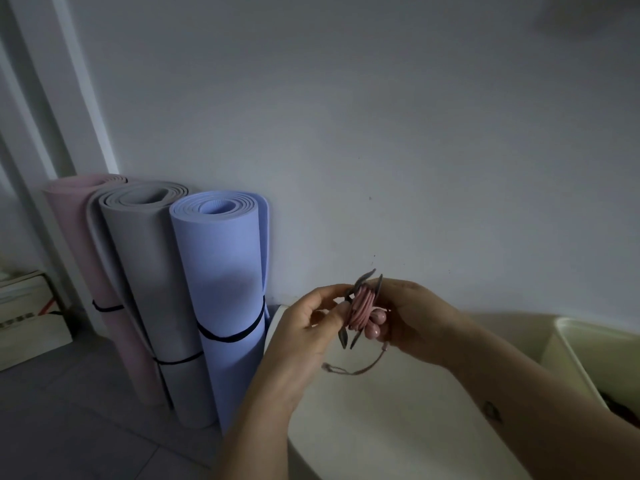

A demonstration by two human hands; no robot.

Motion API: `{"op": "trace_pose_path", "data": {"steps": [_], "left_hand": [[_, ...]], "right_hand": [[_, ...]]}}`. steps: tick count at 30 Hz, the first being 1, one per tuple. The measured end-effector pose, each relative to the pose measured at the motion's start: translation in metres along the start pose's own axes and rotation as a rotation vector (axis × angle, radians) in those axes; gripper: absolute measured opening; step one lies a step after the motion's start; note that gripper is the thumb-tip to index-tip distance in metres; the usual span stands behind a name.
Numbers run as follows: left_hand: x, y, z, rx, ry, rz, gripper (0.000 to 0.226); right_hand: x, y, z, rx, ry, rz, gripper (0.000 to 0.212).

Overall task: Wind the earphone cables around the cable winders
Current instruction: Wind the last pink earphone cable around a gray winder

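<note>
A dark grey cable winder [367,285] with two thin flanges is held up between both hands above a white table [381,420]. Pink earphone cable [362,308] is coiled around its core, and two pink earbuds [375,323] sit against the coil. A short loose tail with the plug [349,370] hangs below. My left hand [304,327] pinches the winder's left side with thumb and fingers. My right hand [415,317] grips its right side and the earbuds.
Three rolled mats stand against the wall at left: pink [79,216], grey [145,258] and lilac [225,271]. A cream bin [568,344] sits on the table at right. Boxes [27,317] lie on the floor at far left.
</note>
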State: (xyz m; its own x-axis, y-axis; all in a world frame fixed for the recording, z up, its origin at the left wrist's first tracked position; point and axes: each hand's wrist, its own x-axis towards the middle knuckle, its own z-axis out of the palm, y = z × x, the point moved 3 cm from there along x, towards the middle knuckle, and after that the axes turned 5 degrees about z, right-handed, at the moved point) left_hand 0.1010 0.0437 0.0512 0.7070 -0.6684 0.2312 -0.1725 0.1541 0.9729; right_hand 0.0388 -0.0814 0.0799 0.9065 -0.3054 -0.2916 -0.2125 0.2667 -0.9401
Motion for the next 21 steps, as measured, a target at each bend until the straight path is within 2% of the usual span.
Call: {"op": "trace_pose_path", "data": {"steps": [4,8,12,14,16,18,21], "left_hand": [[0.0,-0.004,-0.001,0.03,0.1,-0.098,0.017],[0.001,-0.006,0.001,-0.073,0.231,-0.131,0.01],[0.002,-0.006,0.008,-0.174,0.216,-0.067,0.032],[0.003,-0.006,0.011,-0.106,0.165,-0.019,0.049],[0.004,-0.007,0.014,-0.056,0.183,-0.005,0.063],[0.005,-0.008,0.014,-0.112,0.28,-0.012,0.058],[0.006,-0.008,0.014,-0.322,0.388,-0.051,0.05]], "right_hand": [[0.002,0.004,-0.003,-0.001,0.146,-0.076,0.021],[0.004,0.01,-0.005,-0.131,0.323,-0.167,0.017],[0.002,0.007,-0.002,-0.162,0.459,-0.311,0.015],[0.001,0.005,0.002,-0.14,0.458,-0.339,0.014],[-0.001,0.006,0.009,-0.124,0.412,-0.353,0.013],[-0.002,0.007,0.018,-0.143,0.339,-0.358,0.013],[-0.007,0.004,0.028,-0.205,0.228,-0.359,0.016]]}}
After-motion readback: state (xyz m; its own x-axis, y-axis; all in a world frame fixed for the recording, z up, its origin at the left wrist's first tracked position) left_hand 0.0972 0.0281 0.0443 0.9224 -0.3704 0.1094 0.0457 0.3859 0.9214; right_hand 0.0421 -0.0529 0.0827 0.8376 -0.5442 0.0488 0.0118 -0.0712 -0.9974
